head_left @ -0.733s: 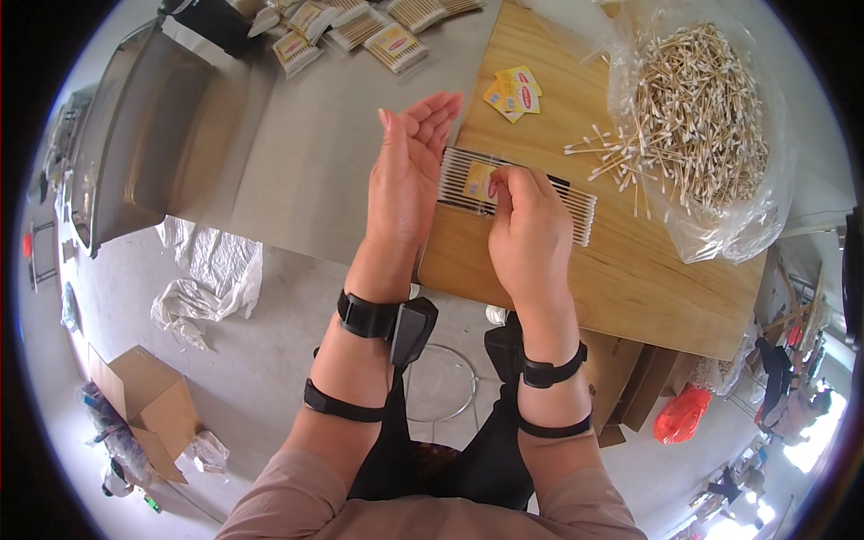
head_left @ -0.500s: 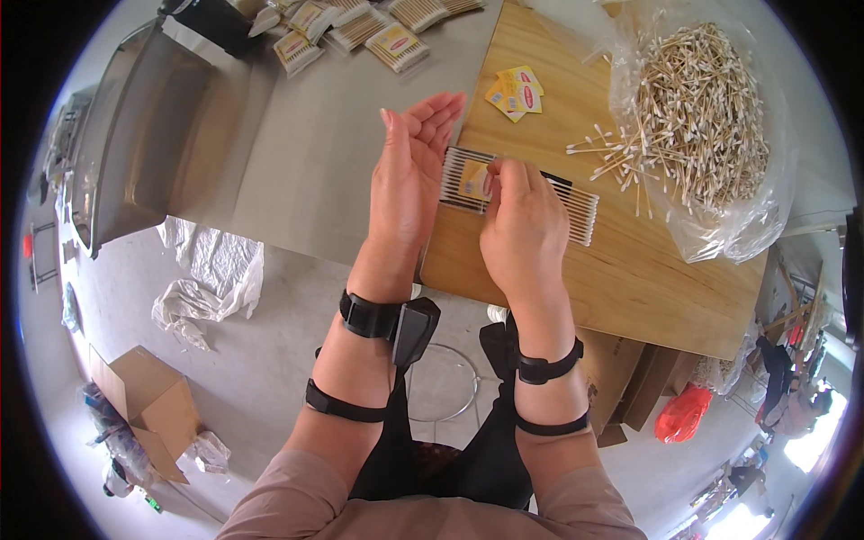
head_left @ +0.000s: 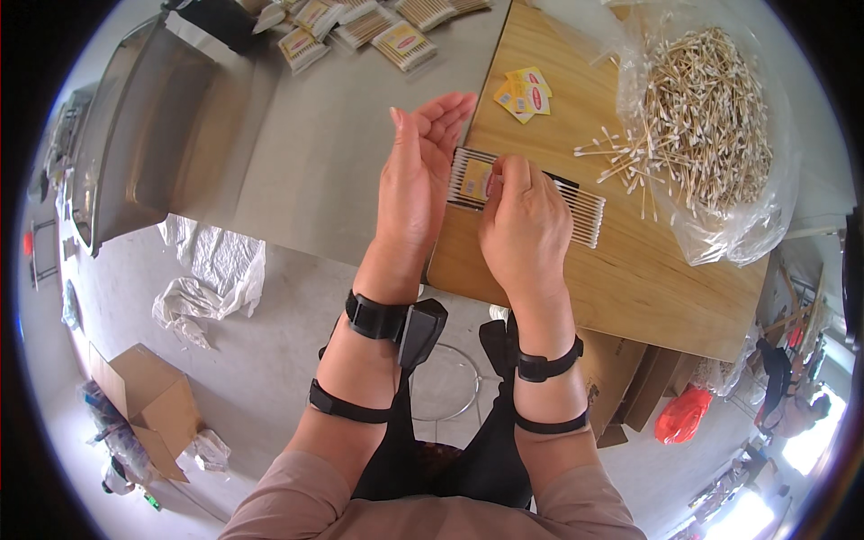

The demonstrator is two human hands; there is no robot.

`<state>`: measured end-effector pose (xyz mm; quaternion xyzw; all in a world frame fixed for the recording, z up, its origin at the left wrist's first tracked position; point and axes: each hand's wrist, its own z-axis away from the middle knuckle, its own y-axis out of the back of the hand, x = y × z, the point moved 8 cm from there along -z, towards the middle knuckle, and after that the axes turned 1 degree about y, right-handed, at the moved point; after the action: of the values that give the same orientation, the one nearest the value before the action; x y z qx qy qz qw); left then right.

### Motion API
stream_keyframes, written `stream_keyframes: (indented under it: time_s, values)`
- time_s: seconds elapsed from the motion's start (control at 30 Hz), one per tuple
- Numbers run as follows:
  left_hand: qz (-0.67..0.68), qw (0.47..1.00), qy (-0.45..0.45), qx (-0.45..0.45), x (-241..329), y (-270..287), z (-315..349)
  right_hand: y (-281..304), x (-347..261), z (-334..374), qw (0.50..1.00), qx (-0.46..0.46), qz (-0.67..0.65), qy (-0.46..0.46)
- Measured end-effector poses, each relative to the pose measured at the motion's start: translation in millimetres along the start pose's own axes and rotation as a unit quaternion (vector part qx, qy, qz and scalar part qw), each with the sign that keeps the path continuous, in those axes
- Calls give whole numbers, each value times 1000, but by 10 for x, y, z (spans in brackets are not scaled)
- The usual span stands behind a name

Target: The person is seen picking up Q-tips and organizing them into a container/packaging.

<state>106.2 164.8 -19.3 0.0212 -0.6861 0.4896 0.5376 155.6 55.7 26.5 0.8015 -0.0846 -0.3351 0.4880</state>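
Cotton swabs (head_left: 587, 216) lie side by side in a flat row on the wooden table, across a narrow black piece that shows in part beside my right hand. A small yellow card (head_left: 473, 179) rests over the left part of this row. My right hand (head_left: 529, 220) is closed above the row, thumb and fingers pinching at the card's right edge and hiding the middle. At the row's left end, my left hand (head_left: 416, 180) is held open with its palm turned toward the swabs, holding nothing.
Several loose yellow cards (head_left: 525, 94) lie farther back. A clear plastic bag (head_left: 781, 171) heaped with loose swabs (head_left: 706, 117) stands right, some spilling out. Packed swab packets (head_left: 404, 46) lie on the grey metal surface (head_left: 310, 135); a large bin (head_left: 135, 117) is left.
The whole view has shifted slightly, so the table sits a little farther right. Both hands keep nearly the same pose around the swabs and card.
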Motion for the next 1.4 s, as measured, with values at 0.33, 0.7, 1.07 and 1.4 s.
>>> stream_keyframes:
  time_s: [0.33,0.7,1.07,1.4]
  values:
    - [-45,999,-12,-6,48,-72,35,578,398,127,994,95,-13,44]
    - [-491,858,-134,-75,178,-294,147,564,711,440,995,-35,85,39]
    - [-804,562,-161,-111,-140,-360,266,430,763,486,982,-76,167,32]
    - [-756,623,-157,-127,-170,-274,220,392,679,450,984,-83,153,39]
